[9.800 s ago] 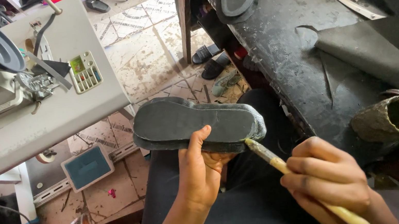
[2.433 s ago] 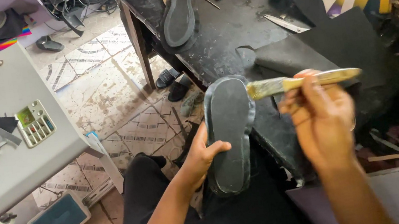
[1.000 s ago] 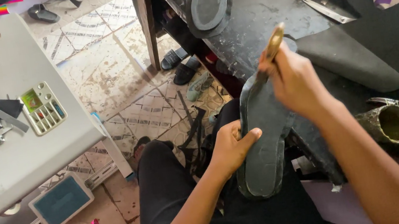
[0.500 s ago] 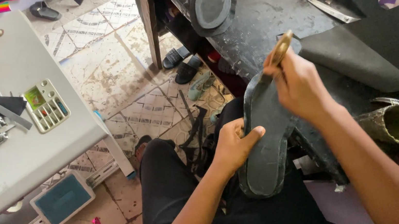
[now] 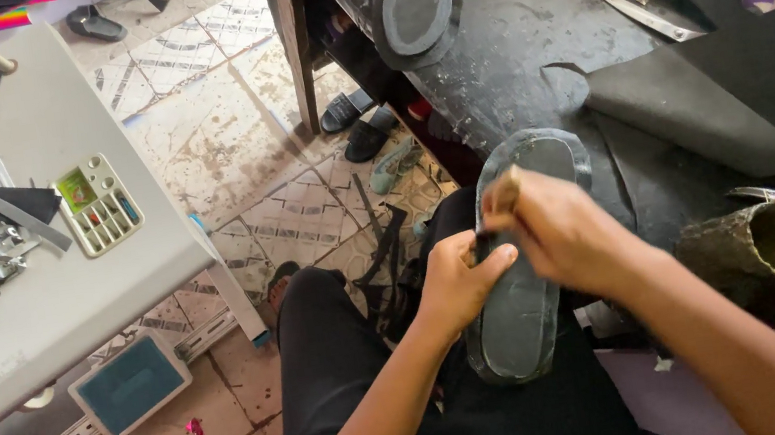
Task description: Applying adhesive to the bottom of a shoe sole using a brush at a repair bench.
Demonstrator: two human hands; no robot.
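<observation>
**Brush on sole, at a cluttered workbench**

At centre frame, my left hand [image 5: 457, 283] grips the edge of a dark sole [image 5: 523, 279], fingers curled tight around its left side, thumb laid across the top. The sole stands lengthwise over my lap, its toe pointing toward the upper part of the frame and its heel down by my black trousers [image 5: 349, 374]. My right hand [image 5: 562, 233] is closed around a brush [image 5: 504, 196] with a pale handle, fingers wrapped narrow about it, the dark tip down on the sole's face just beside my left thumb.

The bench [image 5: 534, 35] fills the upper right: a black, scuffed and stained top. A second sole [image 5: 418, 1] lies on it at top centre. A sheet of dark material [image 5: 696, 113] curls at right, and a crusted tin [image 5: 765, 240] lies on its side at right of centre, its open mouth toward the right edge. A flat metal blade [image 5: 647, 14] lies near the upper right.

At left stands a pale sewing machine [image 5: 25, 228] with a small button panel [image 5: 97, 203]. Below it, lower left, is a grey pedal [image 5: 128, 385]. The floor [image 5: 224, 129] is patterned tile, worn and dirty, with sandals [image 5: 359, 120] under the bench at upper centre.
</observation>
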